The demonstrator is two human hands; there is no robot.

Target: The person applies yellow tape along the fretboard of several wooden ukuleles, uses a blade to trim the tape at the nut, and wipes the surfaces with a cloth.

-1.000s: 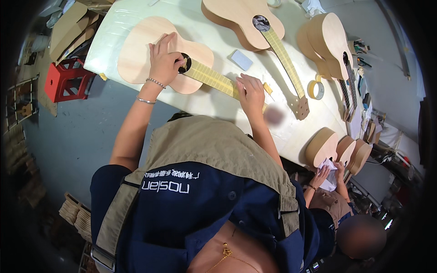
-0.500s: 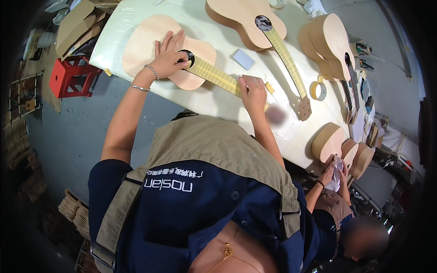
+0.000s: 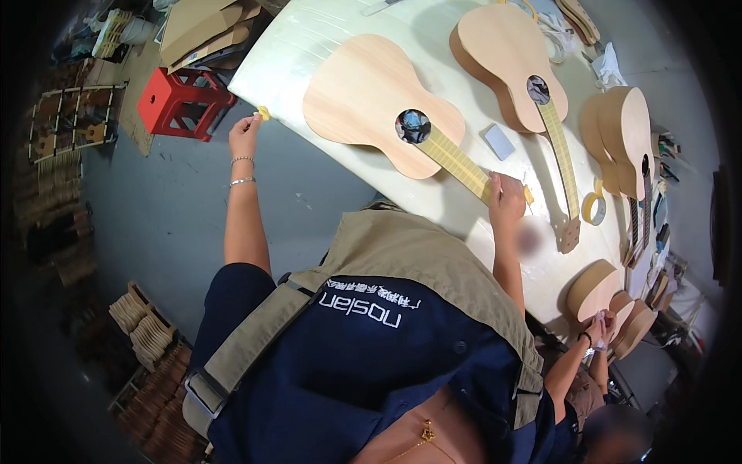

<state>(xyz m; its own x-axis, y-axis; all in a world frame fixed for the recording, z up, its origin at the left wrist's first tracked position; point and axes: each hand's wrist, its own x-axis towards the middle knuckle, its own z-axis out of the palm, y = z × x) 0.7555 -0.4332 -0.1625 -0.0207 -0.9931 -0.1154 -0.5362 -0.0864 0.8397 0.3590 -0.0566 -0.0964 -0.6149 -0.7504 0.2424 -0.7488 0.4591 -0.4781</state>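
Gotta be an instrument workshop, ukuleles by the look of it: bare-wood bodies (image 3: 363,89) across a big white bench (image 3: 267,69), taped-up fretboards (image 3: 457,159), stacked wooden parts (image 3: 148,329).

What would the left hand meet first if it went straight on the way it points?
The yellow scrap at the table edge, right by its fingertips; whether they already touch is unclear.

Pale blond guitar (image 3: 359,93), yellow-barred neck (image 3: 459,160)

Pale table (image 3: 272,71): unfinished guitar (image 3: 363,97) is laid left of grey block (image 3: 499,142), second guitar (image 3: 498,58) upper right, tape roll (image 3: 589,207) lower right.
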